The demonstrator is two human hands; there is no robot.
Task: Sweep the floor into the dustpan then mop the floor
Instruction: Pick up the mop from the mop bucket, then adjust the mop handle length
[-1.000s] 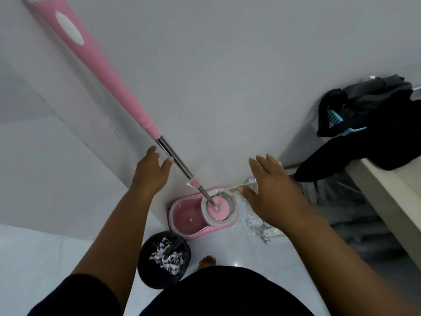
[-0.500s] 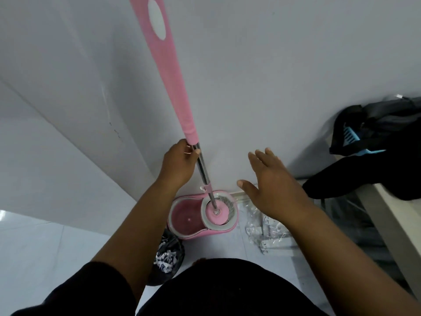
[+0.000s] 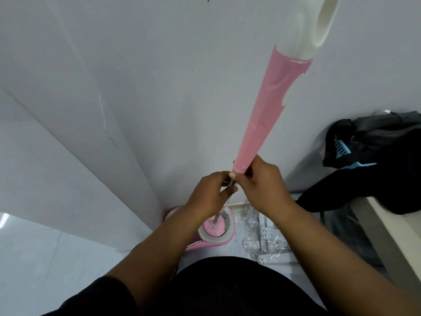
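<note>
A mop [image 3: 262, 124] is held nearly upright in front of a pale wall [image 3: 159, 76], tilted so that its top leans to the right. Its pink grip sleeve [image 3: 273, 92] is topped by a white end cap [image 3: 305, 30] with an oval hanging hole. The lower end of the sleeve is gripped by the right hand [image 3: 262, 185], whose fingers and thumb are curled fully round it. Directly below and touching it, the left hand [image 3: 206, 197] is closed round the mop just under the sleeve, the thumb pressed across the front. Only a short stretch of the metal shaft [image 3: 216, 218] is seen below the hands.

The shaft's lower end is seated on a pink disc [image 3: 210, 228] inside the round wringer basket of a pink spin bucket [image 3: 200, 244], which stands on the white tiled floor [image 3: 45, 258] against the foot of the wall. Most of the bucket is hidden by the left forearm.

Just to the right of the bucket, clear plastic packaging [image 3: 262, 236] is lying on the floor. Further right, a black bag [image 3: 376, 160] is piled on a pale ledge [image 3: 387, 229], with a light blue comb [image 3: 341, 149] tucked into its folds.
</note>
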